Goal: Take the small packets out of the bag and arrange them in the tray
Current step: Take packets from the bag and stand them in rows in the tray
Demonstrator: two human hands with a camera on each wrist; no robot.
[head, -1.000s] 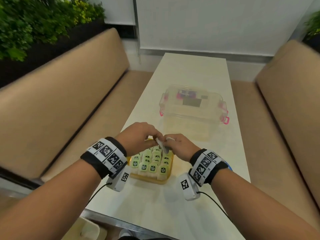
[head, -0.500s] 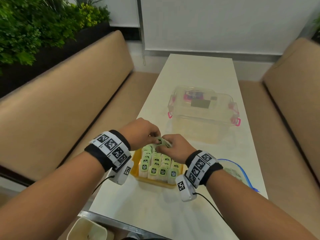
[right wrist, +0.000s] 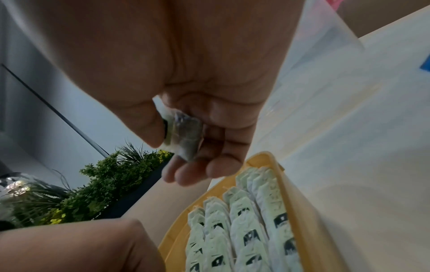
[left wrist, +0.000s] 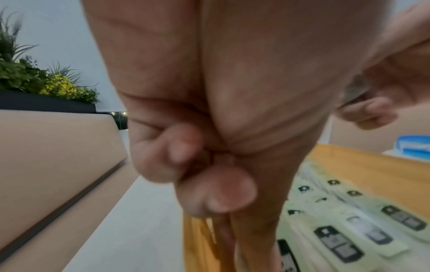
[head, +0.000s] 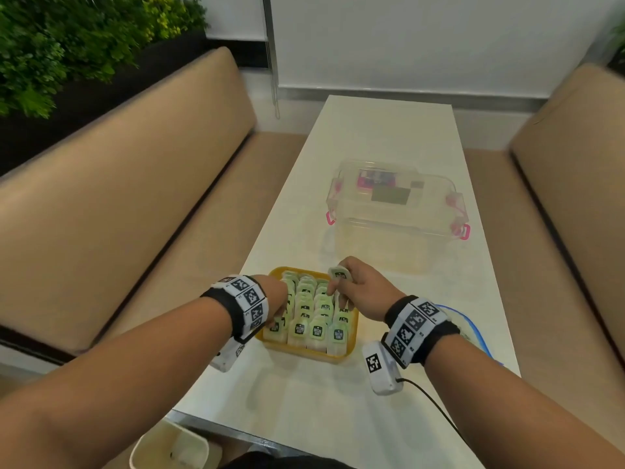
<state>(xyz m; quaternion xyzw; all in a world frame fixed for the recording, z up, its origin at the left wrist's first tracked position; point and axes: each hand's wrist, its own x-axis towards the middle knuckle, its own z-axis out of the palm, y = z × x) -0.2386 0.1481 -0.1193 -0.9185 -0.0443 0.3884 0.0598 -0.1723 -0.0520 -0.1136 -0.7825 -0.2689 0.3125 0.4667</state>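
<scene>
Room: a long white tabletop [head: 382,130] runs away between two tan benches [head: 118,204], with green plants [head: 67,38] behind the left one.
Beyond the hands: a clear lidded box [head: 395,204] with pink clips.
Tray: a yellow tray [head: 304,352] under both hands, filled with rows of pale green packets [head: 318,328] standing on edge, labels up.
Right hand [head: 363,292]: its grip pinches one packet [head: 340,273] between thumb and fingers, long axis roughly level, above the tray's far right corner.
Left hand [head: 275,296]: fingers reach down among the packets at the tray's left edge; whether the grip holds anything I cannot tell.
Bag: a blue-edged clear bag [head: 473,330] lies behind the right wrist, mostly hidden.
</scene>
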